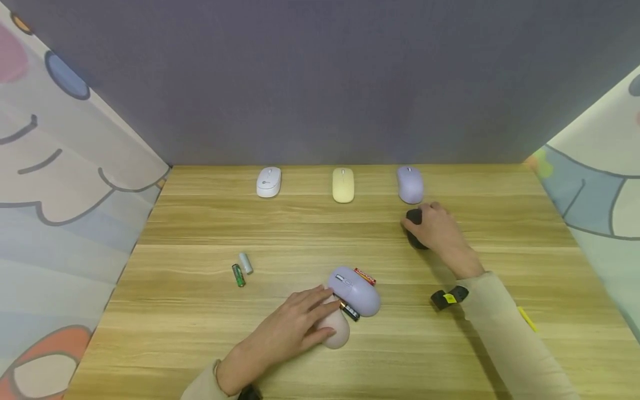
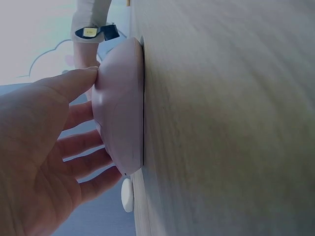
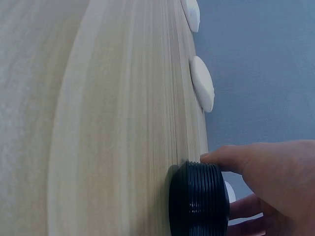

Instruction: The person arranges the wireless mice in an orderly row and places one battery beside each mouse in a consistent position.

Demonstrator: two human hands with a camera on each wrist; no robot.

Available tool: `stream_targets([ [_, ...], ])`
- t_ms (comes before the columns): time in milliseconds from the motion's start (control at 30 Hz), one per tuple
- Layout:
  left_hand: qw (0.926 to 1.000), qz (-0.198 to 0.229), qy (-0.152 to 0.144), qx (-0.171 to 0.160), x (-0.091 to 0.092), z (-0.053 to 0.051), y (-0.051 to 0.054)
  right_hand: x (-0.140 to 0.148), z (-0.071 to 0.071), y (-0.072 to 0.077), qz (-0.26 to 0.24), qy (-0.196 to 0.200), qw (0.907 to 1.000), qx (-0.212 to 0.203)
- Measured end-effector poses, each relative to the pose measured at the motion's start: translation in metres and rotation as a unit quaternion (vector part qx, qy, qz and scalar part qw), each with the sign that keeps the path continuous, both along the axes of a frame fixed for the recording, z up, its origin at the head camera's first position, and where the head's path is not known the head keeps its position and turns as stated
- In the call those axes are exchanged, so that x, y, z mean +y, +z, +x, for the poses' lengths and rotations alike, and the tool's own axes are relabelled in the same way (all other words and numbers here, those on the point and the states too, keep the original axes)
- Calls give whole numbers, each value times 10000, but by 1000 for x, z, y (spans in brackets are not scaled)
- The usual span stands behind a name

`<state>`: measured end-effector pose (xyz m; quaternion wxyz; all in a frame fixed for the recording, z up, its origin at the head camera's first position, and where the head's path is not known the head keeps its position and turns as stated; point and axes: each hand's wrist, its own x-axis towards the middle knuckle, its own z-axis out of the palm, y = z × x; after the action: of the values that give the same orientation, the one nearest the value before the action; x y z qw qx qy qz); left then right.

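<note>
My left hand [image 1: 292,322] grips a pale pink computer mouse [image 1: 336,331], thumb on one side and fingers spread over the other; the mouse lies on the table in the left wrist view. Right beside it are a lavender mouse [image 1: 357,294], a black battery [image 1: 349,310] between the two mice, and a red battery [image 1: 365,276] along the lavender mouse's far side. My right hand [image 1: 440,230] holds a black mouse [image 1: 416,238] with ribbed sides [image 3: 204,201], at the table surface. Its underside is hidden.
Along the back stand a white mouse [image 1: 269,182], a yellow mouse [image 1: 343,185] and another lavender mouse [image 1: 410,185], before a grey panel [image 1: 340,83]. A green battery [image 1: 238,275] and a grey battery [image 1: 245,263] lie left. A yellow strip [image 1: 527,319] is by the right sleeve.
</note>
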<state>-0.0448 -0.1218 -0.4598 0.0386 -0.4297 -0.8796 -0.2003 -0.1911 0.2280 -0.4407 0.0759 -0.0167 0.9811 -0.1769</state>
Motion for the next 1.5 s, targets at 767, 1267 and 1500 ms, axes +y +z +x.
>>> stream_targets([
  [767, 9999, -41, 39, -89, 1, 1, 0, 2, 13, 4, -109, 21, 9975, 704],
  [1267, 9997, -83, 94, -215, 1, 0, 2, -15, 34, 5, 72, 1161, 9613, 2496],
  [1500, 9998, -58, 86, -192, 1, 1, 1, -28, 45, 3, -160, 1662, 9577, 2342],
])
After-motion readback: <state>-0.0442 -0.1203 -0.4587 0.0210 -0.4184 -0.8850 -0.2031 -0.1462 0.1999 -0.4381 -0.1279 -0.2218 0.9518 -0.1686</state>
